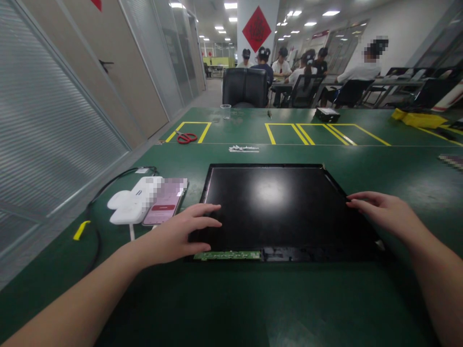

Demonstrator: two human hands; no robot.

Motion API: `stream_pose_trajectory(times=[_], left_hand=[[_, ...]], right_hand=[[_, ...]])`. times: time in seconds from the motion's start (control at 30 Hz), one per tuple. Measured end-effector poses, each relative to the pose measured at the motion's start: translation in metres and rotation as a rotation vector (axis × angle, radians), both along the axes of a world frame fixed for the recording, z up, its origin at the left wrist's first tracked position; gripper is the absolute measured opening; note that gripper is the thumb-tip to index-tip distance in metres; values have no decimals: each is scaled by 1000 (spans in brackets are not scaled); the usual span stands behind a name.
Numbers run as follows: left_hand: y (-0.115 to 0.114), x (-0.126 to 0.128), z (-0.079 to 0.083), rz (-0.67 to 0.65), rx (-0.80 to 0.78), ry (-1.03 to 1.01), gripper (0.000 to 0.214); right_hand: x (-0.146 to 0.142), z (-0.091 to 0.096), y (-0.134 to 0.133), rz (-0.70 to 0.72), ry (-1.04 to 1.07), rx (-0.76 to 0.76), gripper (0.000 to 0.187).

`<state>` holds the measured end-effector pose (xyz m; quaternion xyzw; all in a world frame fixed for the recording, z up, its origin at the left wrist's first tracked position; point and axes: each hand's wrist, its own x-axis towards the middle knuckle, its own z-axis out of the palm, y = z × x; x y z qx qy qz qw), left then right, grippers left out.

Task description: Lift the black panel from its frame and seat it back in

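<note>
A black LCD screen panel [267,212] in a dark frame lies flat on the green table, face up. Along its near edge at the left runs a narrow green circuit board [227,255]. My left hand [181,231] is at the panel's left side, fingers spread over its edge and thumb close to the circuit board. At the right side, the fingers of my right hand [383,212] are close together and pinch the panel's rim. The underside of that grip is partly hidden.
Left of the panel are a phone [166,205], a white power bank [135,202] and a black cable [97,231]. Red-handled scissors [187,138], white scraps [244,149], a clear cup [226,112] and a black box [327,114] lie farther back. Several people sit beyond.
</note>
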<state>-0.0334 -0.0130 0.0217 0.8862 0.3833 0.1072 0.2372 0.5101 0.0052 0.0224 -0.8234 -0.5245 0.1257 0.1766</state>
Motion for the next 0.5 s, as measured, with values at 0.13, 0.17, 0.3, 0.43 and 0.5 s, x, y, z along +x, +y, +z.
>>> stream_pose_trajectory(times=[0.13,0.17,0.3,0.43,0.5], left_hand=[[0,2,0,-16,32,-15,46],[0,2,0,-20,36,-12,46],[0,3,0,-47,57,-16,44],[0,4,-1,-78,76,-20,43],[-1,5,1,-82,70,-4,42]], right_hand=[[2,-1,0,19,-9,8,49],[3,-2,0,25,-9,13,48],[4,-3,1,41,-8,31,45],[2,-2,0,28,-12,16,49],[2,-2,0,27,-13,9,50]])
